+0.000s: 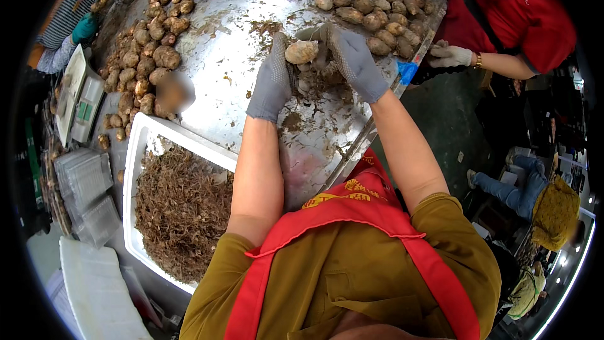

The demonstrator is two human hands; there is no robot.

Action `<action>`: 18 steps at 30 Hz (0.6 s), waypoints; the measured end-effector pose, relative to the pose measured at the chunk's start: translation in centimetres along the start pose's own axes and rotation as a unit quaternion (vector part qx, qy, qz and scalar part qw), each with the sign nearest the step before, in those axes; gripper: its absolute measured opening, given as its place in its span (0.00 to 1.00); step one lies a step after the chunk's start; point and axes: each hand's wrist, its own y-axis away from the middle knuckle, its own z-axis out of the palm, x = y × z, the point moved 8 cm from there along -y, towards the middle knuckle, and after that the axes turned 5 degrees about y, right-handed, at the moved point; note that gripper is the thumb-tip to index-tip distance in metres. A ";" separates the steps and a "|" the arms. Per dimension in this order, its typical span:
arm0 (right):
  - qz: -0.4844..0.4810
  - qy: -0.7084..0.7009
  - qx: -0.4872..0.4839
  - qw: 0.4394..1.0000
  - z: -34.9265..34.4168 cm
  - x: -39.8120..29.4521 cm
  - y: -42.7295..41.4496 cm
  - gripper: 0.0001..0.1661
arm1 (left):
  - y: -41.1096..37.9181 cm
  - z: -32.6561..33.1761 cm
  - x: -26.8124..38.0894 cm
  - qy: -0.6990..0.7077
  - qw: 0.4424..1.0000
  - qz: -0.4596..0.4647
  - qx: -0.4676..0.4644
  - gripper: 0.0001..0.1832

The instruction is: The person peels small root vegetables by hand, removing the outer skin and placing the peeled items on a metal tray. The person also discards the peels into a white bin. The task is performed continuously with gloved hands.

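Observation:
Both my hands wear grey gloves with dotted palms and are raised over a metal table (217, 61). Between them is a pale, partly cleaned taro corm (302, 52). My left hand (275, 80) is beside the corm with fingers pointing up; whether it grips the corm is hard to tell. My right hand (351, 59) is bent around the corm's right side, close to a clump of brown root fibres (325, 80); its fingertips are partly hidden. Many brown taro corms (363, 4) are heaped at the table's far right, and more taro corms (146, 56) lie at the left.
A white foam box (188, 132) full of brown fibre peelings (181, 212) stands left of my forearm. Clear plastic trays (85, 174) and a weighing scale (87, 99) are further left. A co-worker in red (500, 19) stands at the right table edge; another's gloved hand (85, 28) is upper left.

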 end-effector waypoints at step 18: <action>-0.049 0.279 0.163 0.945 -2.6 0.3 -0.7 0.22 | 0.8 0.9 2.1 -0.354 0.885 0.295 -0.065 0.26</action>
